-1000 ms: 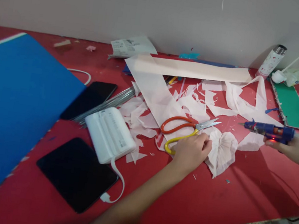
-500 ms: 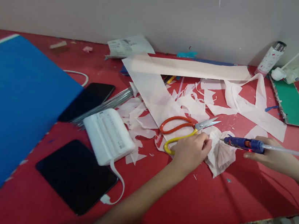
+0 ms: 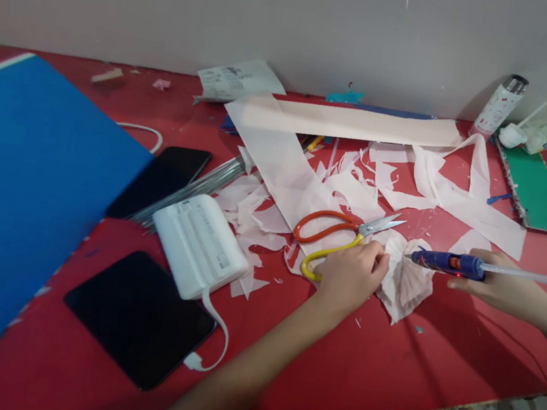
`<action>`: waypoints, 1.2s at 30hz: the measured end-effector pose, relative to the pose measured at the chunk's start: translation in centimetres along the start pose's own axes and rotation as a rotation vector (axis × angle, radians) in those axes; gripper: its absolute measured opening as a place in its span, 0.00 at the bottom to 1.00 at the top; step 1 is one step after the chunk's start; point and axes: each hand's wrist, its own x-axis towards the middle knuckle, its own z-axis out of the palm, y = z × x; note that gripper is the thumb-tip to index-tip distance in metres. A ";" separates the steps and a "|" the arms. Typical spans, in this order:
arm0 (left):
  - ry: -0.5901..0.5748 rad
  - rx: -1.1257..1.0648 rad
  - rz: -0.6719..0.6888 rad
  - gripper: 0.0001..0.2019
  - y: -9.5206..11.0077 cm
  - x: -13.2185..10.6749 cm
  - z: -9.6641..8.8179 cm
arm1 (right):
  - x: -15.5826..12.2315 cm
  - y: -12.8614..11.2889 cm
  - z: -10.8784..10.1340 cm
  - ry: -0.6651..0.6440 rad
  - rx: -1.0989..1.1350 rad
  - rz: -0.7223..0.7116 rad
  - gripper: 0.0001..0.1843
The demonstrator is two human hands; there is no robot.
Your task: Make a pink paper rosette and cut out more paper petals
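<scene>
My right hand (image 3: 498, 282) is closed around a blue hot glue gun (image 3: 447, 262), with a clear glue stick (image 3: 531, 274) running out of its rear. The nozzle points left over the middle of a pleated pale pink paper piece (image 3: 405, 283); whether it touches cannot be made out. My left hand (image 3: 352, 272) pinches the left edge of that pleated paper, its fingertips partly hidden. Just behind the left hand lie scissors (image 3: 355, 234) with one red and one yellow handle, blades apart and pointing right.
Pale paper strips (image 3: 364, 126) and scraps (image 3: 256, 216) spread behind my hands. Leftward lie a white power bank (image 3: 200, 246), a black tablet-like slab (image 3: 137, 318), a dark phone (image 3: 166, 174), metal wires (image 3: 205, 186) and a blue board (image 3: 37, 201). A flask (image 3: 501, 107) and green board (image 3: 540, 190) are back right.
Both hands, the glue gun and the pleated paper hold nearly the same positions. The whole view has shifted very slightly.
</scene>
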 end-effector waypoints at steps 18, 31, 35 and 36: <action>-0.006 -0.003 -0.003 0.11 0.1 0.1 -0.1 | -0.4 0.6 0.3 -0.055 -0.034 -0.016 0.20; 0.000 -0.016 -0.001 0.11 0.0 0.0 -0.1 | -0.3 0.0 -0.1 -0.052 -0.053 -0.010 0.19; -0.007 -0.012 -0.006 0.11 0.0 0.1 -0.1 | -0.1 0.1 -0.1 -0.071 -0.055 -0.047 0.18; -0.011 -0.013 -0.008 0.11 0.0 0.1 -0.1 | -0.1 0.1 -0.1 -0.066 -0.059 -0.047 0.18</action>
